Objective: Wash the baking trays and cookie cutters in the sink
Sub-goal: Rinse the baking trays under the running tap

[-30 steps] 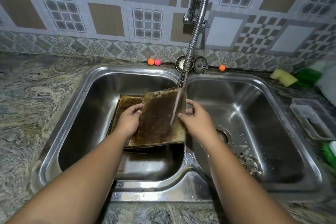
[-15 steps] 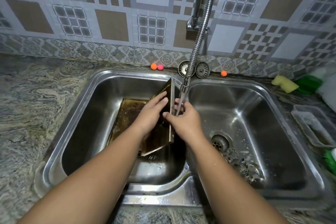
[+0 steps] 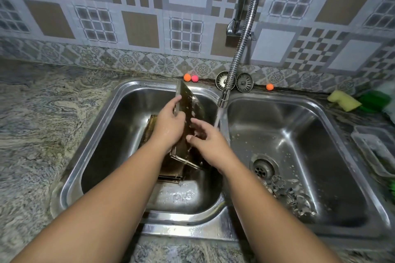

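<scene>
Left basin (image 3: 102, 134): centre-left of the frame, stainless steel, holding a stack of browned baking trays (image 3: 149, 132) on its floor.
Held tray (image 3: 188, 104): a grease-darkened baking tray stood nearly on edge above the stack at frame centre, its top corner reaching the basin's back rim.
Left hand (image 3: 168, 126): wet, clasped around the held tray's left edge, fingers curled over the rim.
Right hand (image 3: 207, 141): loose-fingered, pressed flat against the tray's dark face, not clasping it.
Tap (image 3: 237, 53): a flexible metal hose curving down from the upper centre, its water stream (image 3: 218, 119) falling just right of the tray onto the divider between the basins.
Right basin (image 3: 320, 126): centre-right, its drain (image 3: 263, 168) uncovered, metal cookie cutters (image 3: 288, 196) heaped below it.
Back ledge: two strainer plugs (image 3: 244, 82) behind the hose, small orange and pink balls (image 3: 190, 77) beside them.
Far right: a yellow sponge (image 3: 344, 100) on the counter, a clear plastic tub (image 3: 376, 151) below it.
</scene>
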